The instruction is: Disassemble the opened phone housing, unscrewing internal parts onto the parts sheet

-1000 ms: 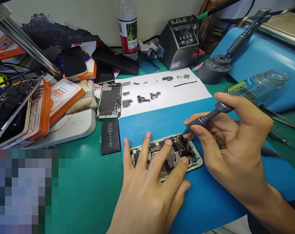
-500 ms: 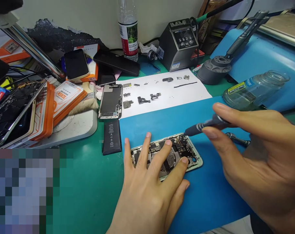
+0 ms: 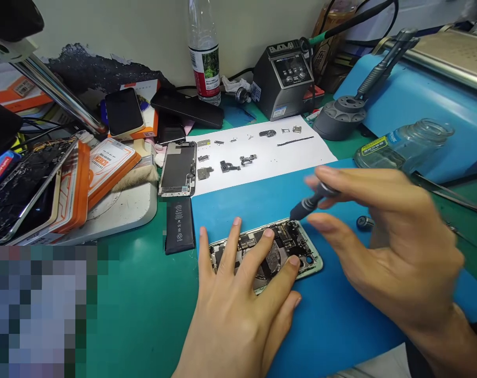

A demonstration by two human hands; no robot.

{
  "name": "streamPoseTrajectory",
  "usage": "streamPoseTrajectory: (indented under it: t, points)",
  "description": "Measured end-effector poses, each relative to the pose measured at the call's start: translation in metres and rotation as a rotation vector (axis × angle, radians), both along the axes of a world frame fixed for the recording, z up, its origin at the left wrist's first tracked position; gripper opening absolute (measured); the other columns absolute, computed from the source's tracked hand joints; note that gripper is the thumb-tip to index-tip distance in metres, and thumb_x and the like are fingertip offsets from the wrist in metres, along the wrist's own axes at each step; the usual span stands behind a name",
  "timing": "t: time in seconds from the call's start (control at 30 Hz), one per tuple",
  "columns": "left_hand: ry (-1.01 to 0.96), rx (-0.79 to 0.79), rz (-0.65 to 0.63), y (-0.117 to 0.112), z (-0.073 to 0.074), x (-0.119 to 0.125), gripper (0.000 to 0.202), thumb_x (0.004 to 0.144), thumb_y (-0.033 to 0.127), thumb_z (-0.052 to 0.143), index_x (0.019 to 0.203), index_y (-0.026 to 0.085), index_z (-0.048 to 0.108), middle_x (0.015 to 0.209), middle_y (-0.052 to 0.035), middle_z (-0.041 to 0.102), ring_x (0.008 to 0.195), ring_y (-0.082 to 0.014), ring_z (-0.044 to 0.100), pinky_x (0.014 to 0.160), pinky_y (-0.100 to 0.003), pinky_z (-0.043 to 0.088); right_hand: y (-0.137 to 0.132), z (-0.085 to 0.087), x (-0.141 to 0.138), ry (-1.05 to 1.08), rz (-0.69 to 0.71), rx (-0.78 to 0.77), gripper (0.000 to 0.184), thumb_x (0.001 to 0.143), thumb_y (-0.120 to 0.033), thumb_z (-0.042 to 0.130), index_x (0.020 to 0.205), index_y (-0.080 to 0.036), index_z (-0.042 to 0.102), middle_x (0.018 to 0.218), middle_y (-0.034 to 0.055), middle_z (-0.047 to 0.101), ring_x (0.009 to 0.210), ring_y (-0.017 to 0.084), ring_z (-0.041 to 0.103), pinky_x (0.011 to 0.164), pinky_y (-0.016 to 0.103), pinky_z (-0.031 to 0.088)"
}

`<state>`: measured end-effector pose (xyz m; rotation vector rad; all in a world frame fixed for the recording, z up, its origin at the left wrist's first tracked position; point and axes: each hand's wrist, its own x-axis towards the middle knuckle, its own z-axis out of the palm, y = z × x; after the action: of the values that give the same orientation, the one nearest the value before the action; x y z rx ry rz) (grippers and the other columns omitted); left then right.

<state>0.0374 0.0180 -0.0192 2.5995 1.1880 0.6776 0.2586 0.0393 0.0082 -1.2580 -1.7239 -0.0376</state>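
Note:
An opened phone body (image 3: 314, 264) with a pale green rim lies on the blue mat (image 3: 257, 202), its circuit board and other inner parts bare. My left hand (image 3: 240, 304) rests over it with spread fingers, the fingertips on the phone. In my right hand (image 3: 395, 247) is a dark precision screwdriver (image 3: 302, 208), its lower end at the phone's upper right edge. The index finger bears on the upper part of the tool, while the thumb sits a little off it. Where the tip meets the phone is too small to make out.
A white sheet (image 3: 262, 152) holds several small phone parts. Beside it lie a phone screen assembly (image 3: 178, 169) and a black battery (image 3: 180, 226). Behind stand a bottle (image 3: 205, 68), a soldering station (image 3: 283, 79), and a glass jar (image 3: 405, 142). Boxes (image 3: 111, 163) crowd the left.
My right hand has shifted left, and its fingers have turned around the screwdriver, with the thumb now apart from it. The left hand stays on the phone. The whole view has moved slightly.

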Motion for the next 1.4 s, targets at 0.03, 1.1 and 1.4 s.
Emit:
streamPoseTrajectory:
  t: [0.03, 1.1, 1.4]
  points:
    - [0.005, 0.004, 0.0, 0.0, 0.0, 0.0, 0.049, 0.111, 0.018, 0.06, 0.152, 0.043, 0.068, 0.166, 0.0027, 0.062, 0.169, -0.0402, 0.036, 0.134, -0.085, 0.018, 0.001, 0.0, 0.0, 0.015, -0.005, 0.003, 0.07, 0.098, -0.012, 0.081, 0.153, -0.05, 0.063, 0.137, -0.0066, 0.076, 0.111, 0.024, 0.076, 0.092, 0.049, 0.065]
    - [0.02, 0.173, -0.049, 0.004, -0.015, -0.002, 0.055, 0.107, 0.021, 0.069, 0.155, 0.046, 0.066, 0.166, -0.0023, 0.063, 0.16, -0.0412, 0.051, 0.133, -0.077, 0.033, -0.05, 0.027, 0.117, -0.051, -0.435, -0.217, 0.057, 0.104, -0.056, 0.07, 0.155, -0.03, 0.065, 0.091, 0.0018, 0.079, 0.063, 0.021, 0.071, 0.048, 0.032, 0.05]
    - [-0.061, 0.077, -0.033, 0.002, -0.004, 0.002, 0.034, 0.111, 0.017, 0.057, 0.13, 0.036, 0.079, 0.163, -0.0037, 0.066, 0.157, -0.046, 0.054, 0.122, -0.091, 0.037, -0.065, -0.004, 0.143, -0.533, -0.371, -0.247, 0.046, 0.113, -0.057, 0.05, 0.129, -0.022, 0.074, 0.121, 0.0096, 0.078, 0.111, 0.035, 0.074, 0.093, 0.047, 0.053]
